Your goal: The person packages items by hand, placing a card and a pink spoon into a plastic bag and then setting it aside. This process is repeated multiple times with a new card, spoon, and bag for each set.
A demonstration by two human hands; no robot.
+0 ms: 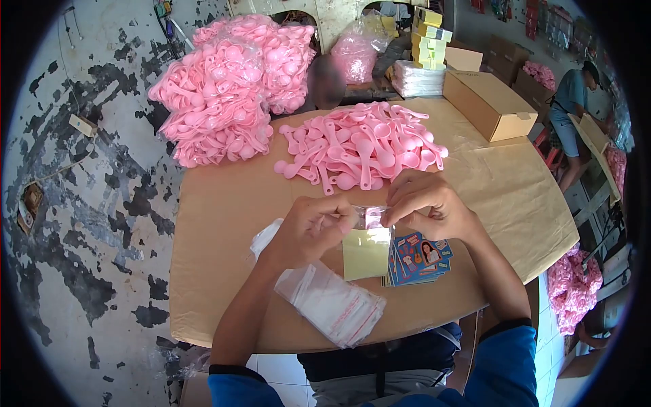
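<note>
Pinched the top of a clear bag (pixel 382 236) at opposite sides, with left hand (pixel 313 227) and right hand (pixel 430 203) both closed in fingertip grip. Kept it over the worktop (pixel 217 264), beside printed cards (pixel 424 261), with a yellow card (pixel 365 258) seemingly inside. Risked splitting thin film by pulling unevenly, spilling contents by tilting the mouth, or scattering printed cards with a low wrist.

Room over right tabletop (pixel 512 197), spoons (pixel 366 146) ahead
</note>
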